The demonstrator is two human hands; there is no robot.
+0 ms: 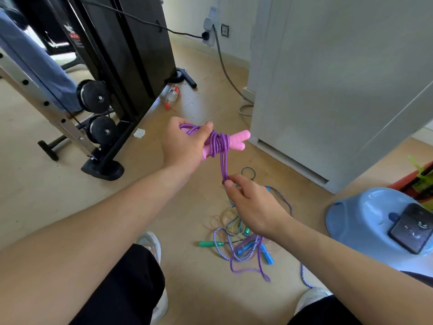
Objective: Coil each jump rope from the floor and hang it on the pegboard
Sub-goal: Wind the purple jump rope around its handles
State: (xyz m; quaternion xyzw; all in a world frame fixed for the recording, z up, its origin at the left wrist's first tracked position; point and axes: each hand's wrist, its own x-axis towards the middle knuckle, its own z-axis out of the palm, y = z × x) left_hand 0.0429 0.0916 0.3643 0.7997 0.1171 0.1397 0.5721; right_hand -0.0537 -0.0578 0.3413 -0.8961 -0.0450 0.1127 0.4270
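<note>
The left hand (185, 144) grips the pink handles (236, 139), and its palm hides their near ends. The free ends point right, with the long axis roughly level across the view. The purple rope (219, 143) is wound around them, held above the floor (46, 184). Two strands drop to the right hand (253, 205), which pinches them. Below it, partly covered, a tangle of other ropes (242, 250) lies on the floor, perhaps three.
</note>
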